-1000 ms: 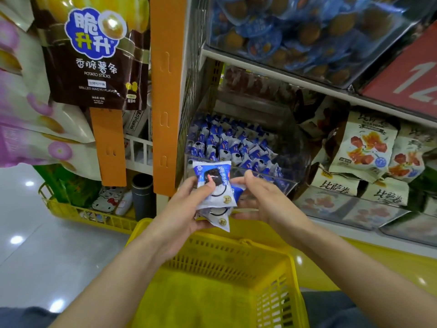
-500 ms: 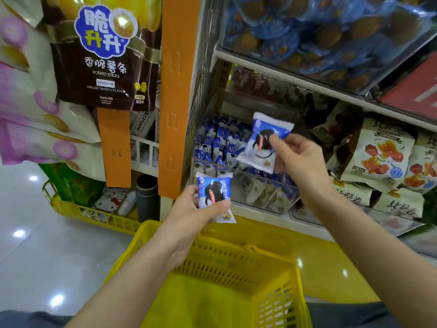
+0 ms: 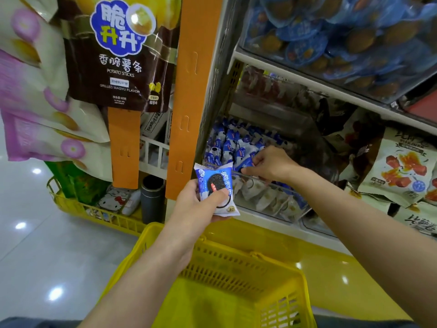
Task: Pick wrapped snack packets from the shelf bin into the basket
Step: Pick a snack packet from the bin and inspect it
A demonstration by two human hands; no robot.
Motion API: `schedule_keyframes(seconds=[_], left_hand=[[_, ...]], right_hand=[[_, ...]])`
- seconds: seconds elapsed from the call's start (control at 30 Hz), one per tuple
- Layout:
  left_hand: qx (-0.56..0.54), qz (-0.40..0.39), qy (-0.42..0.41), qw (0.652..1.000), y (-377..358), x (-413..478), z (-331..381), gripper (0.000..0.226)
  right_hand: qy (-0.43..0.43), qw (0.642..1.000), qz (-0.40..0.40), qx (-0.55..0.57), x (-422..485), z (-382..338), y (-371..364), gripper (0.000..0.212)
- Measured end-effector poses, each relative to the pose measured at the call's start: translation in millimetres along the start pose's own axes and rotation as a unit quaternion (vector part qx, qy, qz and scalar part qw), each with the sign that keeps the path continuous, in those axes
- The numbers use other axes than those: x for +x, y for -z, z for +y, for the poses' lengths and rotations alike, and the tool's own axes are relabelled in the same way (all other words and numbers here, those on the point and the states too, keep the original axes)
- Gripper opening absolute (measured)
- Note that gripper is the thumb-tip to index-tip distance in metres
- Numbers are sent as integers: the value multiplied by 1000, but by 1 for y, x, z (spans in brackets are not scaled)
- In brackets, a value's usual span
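Observation:
My left hand (image 3: 198,207) holds a blue-and-white snack packet (image 3: 216,188) with a dark cookie printed on it, just above the far rim of the yellow basket (image 3: 236,254). The basket's inside looks empty. My right hand (image 3: 272,164) reaches into the clear shelf bin (image 3: 272,202), with its fingers curled on another blue-and-white packet (image 3: 246,162) at the bin's front edge. Several more of the same packets (image 3: 227,143) fill the bin behind it.
An orange shelf post (image 3: 189,91) stands left of the bin, with a hanging potato-stick bag (image 3: 118,55) beside it. A second yellow basket (image 3: 94,211) sits on the floor at left. Pale snack pouches (image 3: 397,169) fill the shelf to the right, and blue-wrapped cakes (image 3: 331,31) the shelf above.
My right hand, which took a packet from my left hand and lifted it over the bin, has dropped into the bin. My left hand has kept its packet.

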State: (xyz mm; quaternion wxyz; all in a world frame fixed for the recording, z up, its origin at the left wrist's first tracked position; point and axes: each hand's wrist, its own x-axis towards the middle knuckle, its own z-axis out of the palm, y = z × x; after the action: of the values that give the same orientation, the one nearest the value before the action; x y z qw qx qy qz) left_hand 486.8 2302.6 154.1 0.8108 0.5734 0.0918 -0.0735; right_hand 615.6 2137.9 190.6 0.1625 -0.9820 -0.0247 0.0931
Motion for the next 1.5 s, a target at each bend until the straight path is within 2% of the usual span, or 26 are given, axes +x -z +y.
schedule_keyframes(seconds=[0.1, 0.23, 0.33, 0.4, 0.43, 0.5, 0.57, 0.6, 0.67, 0.73, 0.77, 0.83, 0.93, 1.03, 1.13, 1.27, 1.43, 1.5], left_hand=[[-1, -5, -2, 1000, -2, 0, 3, 26], [3, -6, -6, 1000, -2, -1, 4, 23], [13, -10, -3, 1000, -3, -3, 3, 25], [12, -19, 6, 1000, -6, -7, 3, 20], [10, -23, 11, 1000, -7, -9, 2, 17], [16, -22, 19, 999, -8, -12, -1, 14], [41, -18, 15, 999, -8, -13, -4, 16], [62, -18, 8, 998, -9, -13, -6, 16], [92, -30, -7, 995, -10, -13, -10, 15], [98, -60, -13, 993, -13, -14, -14, 17], [103, -74, -13, 992, -14, -15, -16, 18], [118, -101, -16, 988, -16, -16, -21, 22], [136, -145, -19, 980, -21, -19, -28, 33], [149, -160, -8, 976, -26, -22, -35, 36], [142, -144, 1, 979, -31, -22, -44, 30], [128, -82, -13, 988, -33, -19, -51, 5], [150, -8, -50, 987, -29, -14, -54, 13], [148, -1, -46, 988, -28, -14, -54, 13]], right_hand=[[16, 999, 27, 8, 8, -6, -9, 32], [15, 999, -18, 22, 15, -4, -7, 30], [-1, 999, -43, 15, 14, 5, -5, 37], [-16, 996, -54, 63, 11, 7, -4, 51], [-16, 997, -40, 72, 6, 5, -3, 52], [19, 995, 67, 66, -9, 1, -1, 41], [101, 969, 182, 136, -35, -5, 0, 26], [134, 953, 197, 189, -49, -7, -2, 23], [160, 937, 147, 275, -79, -8, -10, 28], [156, 944, 71, 283, -103, -5, -22, 31], [156, 947, 48, 278, -110, -2, -28, 26], [142, 940, 38, 309, -115, 6, -36, 14], [71, 908, 22, 413, -118, 20, -44, 23], [41, 900, 30, 432, -121, 31, -54, 28], [37, 907, 54, 417, -124, 37, -63, 32], [79, 925, 69, 365, -128, 38, -70, 31], [94, 900, 3, 425, -131, 35, -73, 16], [110, 912, 2, 395, -132, 37, -73, 10]])
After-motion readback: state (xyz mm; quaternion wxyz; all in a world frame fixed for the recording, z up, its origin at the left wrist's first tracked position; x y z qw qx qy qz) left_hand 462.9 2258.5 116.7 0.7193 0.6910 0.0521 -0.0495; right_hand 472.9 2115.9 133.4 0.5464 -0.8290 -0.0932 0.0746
